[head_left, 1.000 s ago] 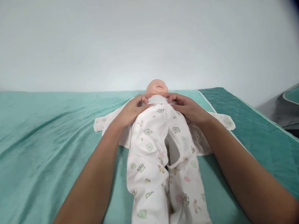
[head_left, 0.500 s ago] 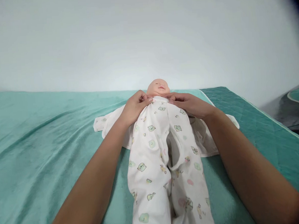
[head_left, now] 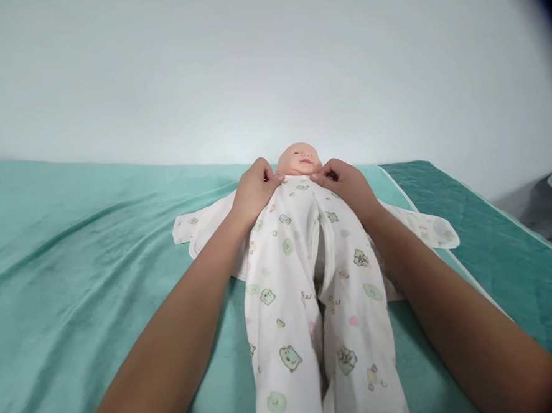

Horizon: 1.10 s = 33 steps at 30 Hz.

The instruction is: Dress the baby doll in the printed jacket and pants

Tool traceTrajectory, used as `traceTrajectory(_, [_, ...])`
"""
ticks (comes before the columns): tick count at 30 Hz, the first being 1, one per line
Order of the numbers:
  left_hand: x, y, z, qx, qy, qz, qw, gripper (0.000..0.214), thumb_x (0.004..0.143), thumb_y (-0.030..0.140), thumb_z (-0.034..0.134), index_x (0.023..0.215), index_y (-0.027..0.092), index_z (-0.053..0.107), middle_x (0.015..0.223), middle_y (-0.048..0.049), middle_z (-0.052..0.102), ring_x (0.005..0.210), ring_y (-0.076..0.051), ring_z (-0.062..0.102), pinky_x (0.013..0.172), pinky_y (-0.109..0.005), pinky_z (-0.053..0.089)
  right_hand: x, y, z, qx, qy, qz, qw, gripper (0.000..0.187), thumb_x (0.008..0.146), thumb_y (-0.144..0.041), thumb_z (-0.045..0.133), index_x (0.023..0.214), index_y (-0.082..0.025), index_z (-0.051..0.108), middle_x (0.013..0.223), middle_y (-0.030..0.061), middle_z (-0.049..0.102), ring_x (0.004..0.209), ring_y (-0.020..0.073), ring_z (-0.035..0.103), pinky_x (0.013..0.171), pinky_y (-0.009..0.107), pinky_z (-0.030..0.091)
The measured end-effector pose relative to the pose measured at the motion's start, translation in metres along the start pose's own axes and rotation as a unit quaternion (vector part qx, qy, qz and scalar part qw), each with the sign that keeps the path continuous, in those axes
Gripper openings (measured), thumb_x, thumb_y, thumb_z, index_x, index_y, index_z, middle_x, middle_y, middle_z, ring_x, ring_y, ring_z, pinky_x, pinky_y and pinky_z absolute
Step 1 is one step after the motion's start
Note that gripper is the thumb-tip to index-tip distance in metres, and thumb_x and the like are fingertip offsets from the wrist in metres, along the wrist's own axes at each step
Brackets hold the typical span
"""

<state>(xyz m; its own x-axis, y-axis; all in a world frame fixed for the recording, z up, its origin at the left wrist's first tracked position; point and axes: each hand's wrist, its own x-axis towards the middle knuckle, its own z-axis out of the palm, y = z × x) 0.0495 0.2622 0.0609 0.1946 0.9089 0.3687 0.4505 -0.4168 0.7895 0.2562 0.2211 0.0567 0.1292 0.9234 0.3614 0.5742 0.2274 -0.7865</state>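
A baby doll [head_left: 300, 158] lies on its back, only its head showing above the cloth. Over its body spread white baby pants [head_left: 288, 255] printed with green animals, their waist near the doll's chin and the legs running toward me. My left hand [head_left: 258, 192] pinches the left corner of the waist. At the right corner, my right hand [head_left: 344, 187] has its thumb and fingers closed on the cloth. Beneath the pants lies a matching baby shirt [head_left: 434, 229], its sleeves stretched out to both sides. The doll's body is hidden.
A light green sheet [head_left: 73, 256] with folds covers the surface. To the right lies a darker quilted pad [head_left: 508, 261] with pale edging. A white wall [head_left: 202, 67] rises behind. Something grey and green [head_left: 549, 205] stands at the far right.
My right hand has gone from lying flatter to pinching the waist corner. The pants are pulled straighter, and more of the right shirt sleeve shows.
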Motion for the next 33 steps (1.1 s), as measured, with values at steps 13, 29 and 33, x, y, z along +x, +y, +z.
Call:
traceTrajectory(13, [-0.041,-0.007,-0.01,0.033,-0.018,0.099,0.994,0.031,0.086,0.026,0.053,0.109,0.024,0.073,0.119,-0.0059,0.07,0.114,-0.024,0.061,0.103,-0.037,0.042,-0.072,0.01,-0.011,0.129,0.011,-0.052,0.99,0.036,0.093,-0.036,0.05,0.123,-0.024,0.066,0.14,0.0041,0.059,0.131,0.0191,0.051,0.115,0.041,0.034])
traceTrajectory(29, [-0.165,0.007,-0.035,0.345,-0.052,0.009,0.937,0.038,0.088,0.023,0.048,0.122,0.019,0.065,0.13,-0.0161,0.061,0.118,-0.034,0.054,0.097,-0.044,0.042,-0.312,-0.088,-0.034,-0.024,-0.031,-0.145,0.989,0.032,0.09,-0.025,0.056,0.121,-0.03,0.053,0.143,0.0097,0.049,0.136,0.0291,0.043,0.108,0.054,0.042])
traceTrajectory(33, [-0.165,0.011,-0.036,0.348,-0.047,0.01,0.936,0.038,0.091,0.023,0.044,0.122,0.018,0.064,0.13,-0.0158,0.061,0.119,-0.033,0.054,0.096,-0.045,0.042,-0.315,-0.125,-0.025,-0.163,-0.119,-0.186,0.962,0.029,0.086,-0.021,0.056,0.115,-0.023,0.057,0.153,0.0112,0.04,0.148,0.0338,0.023,0.118,0.063,0.023])
